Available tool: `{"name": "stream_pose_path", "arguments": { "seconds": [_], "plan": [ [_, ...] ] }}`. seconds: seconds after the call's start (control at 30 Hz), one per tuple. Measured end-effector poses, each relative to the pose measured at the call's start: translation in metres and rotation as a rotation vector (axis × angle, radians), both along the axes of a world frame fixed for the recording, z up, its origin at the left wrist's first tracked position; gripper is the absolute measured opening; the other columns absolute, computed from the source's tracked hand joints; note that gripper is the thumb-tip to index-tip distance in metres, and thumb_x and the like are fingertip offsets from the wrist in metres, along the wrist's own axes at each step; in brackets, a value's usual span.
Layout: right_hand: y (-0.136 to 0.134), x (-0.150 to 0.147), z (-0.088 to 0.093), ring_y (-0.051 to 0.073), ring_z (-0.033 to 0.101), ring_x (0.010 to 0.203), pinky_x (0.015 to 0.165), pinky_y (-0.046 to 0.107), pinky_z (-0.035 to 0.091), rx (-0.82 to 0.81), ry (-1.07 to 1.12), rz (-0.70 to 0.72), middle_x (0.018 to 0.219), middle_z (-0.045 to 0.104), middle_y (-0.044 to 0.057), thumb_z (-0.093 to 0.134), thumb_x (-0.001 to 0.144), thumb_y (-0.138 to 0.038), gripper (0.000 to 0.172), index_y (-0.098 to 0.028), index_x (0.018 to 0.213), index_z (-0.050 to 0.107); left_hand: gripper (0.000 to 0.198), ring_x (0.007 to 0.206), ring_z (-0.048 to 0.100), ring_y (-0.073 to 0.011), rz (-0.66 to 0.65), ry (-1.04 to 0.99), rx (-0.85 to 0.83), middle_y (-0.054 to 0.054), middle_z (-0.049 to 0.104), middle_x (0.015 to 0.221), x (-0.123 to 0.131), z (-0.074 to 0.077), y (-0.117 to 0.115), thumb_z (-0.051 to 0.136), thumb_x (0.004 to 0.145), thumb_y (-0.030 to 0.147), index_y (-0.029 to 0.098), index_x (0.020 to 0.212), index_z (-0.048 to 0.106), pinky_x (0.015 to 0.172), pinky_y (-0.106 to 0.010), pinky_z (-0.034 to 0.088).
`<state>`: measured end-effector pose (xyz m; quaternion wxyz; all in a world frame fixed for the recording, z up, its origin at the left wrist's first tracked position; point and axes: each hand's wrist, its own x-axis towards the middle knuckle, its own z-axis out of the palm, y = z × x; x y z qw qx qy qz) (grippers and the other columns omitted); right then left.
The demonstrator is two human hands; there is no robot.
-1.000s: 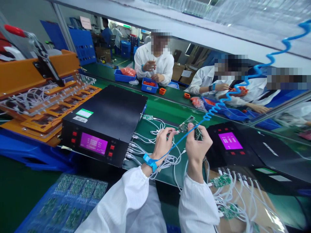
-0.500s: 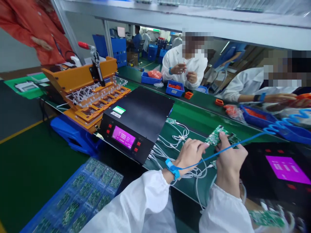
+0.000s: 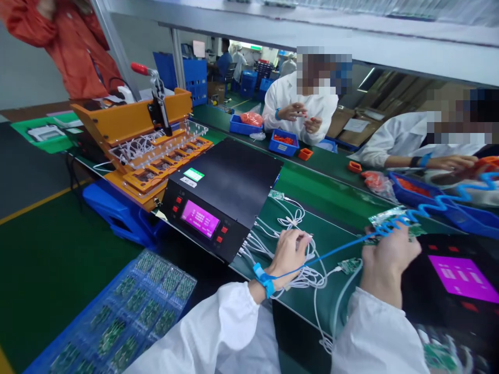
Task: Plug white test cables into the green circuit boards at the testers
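Observation:
My right hand (image 3: 392,254) is closed around a green circuit board (image 3: 384,214), held tilted above the mat beside the right-hand black box. Part of the board is hidden by my fingers and a coiled blue cord (image 3: 436,205). My left hand (image 3: 289,253), with a blue wrist strap (image 3: 264,280), is low over a tangle of white cables (image 3: 307,278). Its thumb and fingers are pinched on a white cable, whose end is mostly hidden. A smaller green board (image 3: 350,266), plugged to a white cable, lies between my hands. Another small board (image 3: 276,195) lies farther back.
A black test box (image 3: 226,192) with a lit purple screen stands left of my hands, and a second purple-screened box (image 3: 460,275) stands right. Beyond is an orange clamp fixture (image 3: 132,130). Trays of boards (image 3: 136,311) sit lower left. Co-workers in white (image 3: 300,109) sit opposite.
My hands have moved apart: the right carried the circuit board to the right, and the left drew back from its edge, left and down, with the white cable.

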<state>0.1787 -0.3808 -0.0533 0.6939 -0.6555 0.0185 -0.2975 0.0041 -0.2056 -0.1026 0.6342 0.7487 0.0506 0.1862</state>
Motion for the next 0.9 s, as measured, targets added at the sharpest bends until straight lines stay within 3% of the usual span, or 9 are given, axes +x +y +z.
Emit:
{"name": "stream_pose_path", "arguments": {
  "seconds": [0.1,0.17,0.23,0.33,0.43,0.63,0.8,0.9],
  "plan": [
    [0.010,-0.003,-0.001,0.011,0.035,0.048,0.038,0.030,0.028,0.127,0.127,0.247,0.063,0.035,-0.004,0.065,0.093,-0.055,0.047,-0.028,0.067,0.035,0.015,0.113,0.063,-0.0248,0.016,-0.017,0.012,-0.009,0.072,0.116,0.002,0.000,0.001,0.054,0.105,0.026,0.020,0.111,0.066,0.104,-0.041,0.051],
    [0.018,-0.004,0.001,0.010,0.032,0.048,0.040,0.027,0.029,0.186,0.205,0.436,0.062,0.030,-0.007,0.062,0.097,-0.051,0.048,-0.026,0.067,0.034,0.017,0.117,0.062,-0.0260,0.004,-0.009,0.048,-0.010,0.070,0.120,0.001,-0.002,0.004,0.053,0.105,0.024,0.020,0.116,0.064,0.106,-0.044,0.051],
    [0.025,-0.003,0.002,0.008,0.036,0.049,0.043,0.023,0.035,0.373,0.295,0.443,0.064,0.033,-0.007,0.061,0.100,-0.040,0.042,-0.024,0.070,0.037,0.019,0.120,0.061,-0.0277,-0.013,0.019,0.110,-0.012,0.069,0.122,-0.001,-0.006,0.009,0.054,0.103,0.022,0.019,0.119,0.063,0.108,-0.046,0.050],
    [0.034,0.003,0.001,0.007,0.045,0.051,0.047,0.019,0.044,0.683,0.438,0.302,0.066,0.043,-0.007,0.056,0.099,-0.020,0.027,-0.021,0.076,0.043,0.022,0.121,0.059,-0.0303,-0.046,0.079,0.226,-0.015,0.067,0.122,-0.003,-0.010,0.014,0.057,0.101,0.023,0.016,0.121,0.062,0.111,-0.050,0.048],
    [0.044,0.010,-0.003,0.008,0.052,0.054,0.048,0.020,0.050,0.774,0.514,0.372,0.068,0.052,-0.005,0.052,0.094,-0.011,0.016,-0.020,0.081,0.048,0.018,0.122,0.057,-0.0310,-0.092,0.115,0.327,-0.014,0.067,0.119,-0.003,-0.013,0.015,0.060,0.099,0.022,0.016,0.116,0.063,0.112,-0.050,0.047],
    [0.063,0.022,-0.011,0.009,0.052,0.053,0.051,0.020,0.052,0.491,0.504,0.558,0.066,0.054,-0.004,0.060,0.084,-0.010,0.014,-0.020,0.081,0.051,0.012,0.119,0.055,-0.0297,-0.113,0.068,0.374,-0.010,0.066,0.115,-0.003,-0.019,0.012,0.058,0.100,0.024,0.018,0.109,0.064,0.111,-0.048,0.047],
    [0.084,0.030,-0.020,0.007,0.032,0.043,0.042,0.020,0.036,0.138,0.480,0.577,0.054,0.036,-0.010,0.071,0.084,-0.028,0.031,-0.023,0.071,0.043,0.014,0.118,0.054,-0.0295,-0.125,0.041,0.350,-0.010,0.066,0.113,-0.005,-0.024,0.014,0.058,0.100,0.024,0.017,0.110,0.065,0.112,-0.047,0.046],
    [0.104,0.035,-0.026,0.009,0.037,0.047,0.046,0.023,0.037,-0.146,0.427,0.524,0.056,0.042,-0.009,0.072,0.084,-0.033,0.023,-0.022,0.078,0.054,0.014,0.118,0.054,-0.0295,-0.134,0.058,0.338,-0.010,0.066,0.111,-0.005,-0.023,0.014,0.059,0.100,0.024,0.017,0.110,0.066,0.111,-0.047,0.047]
  ]
}}
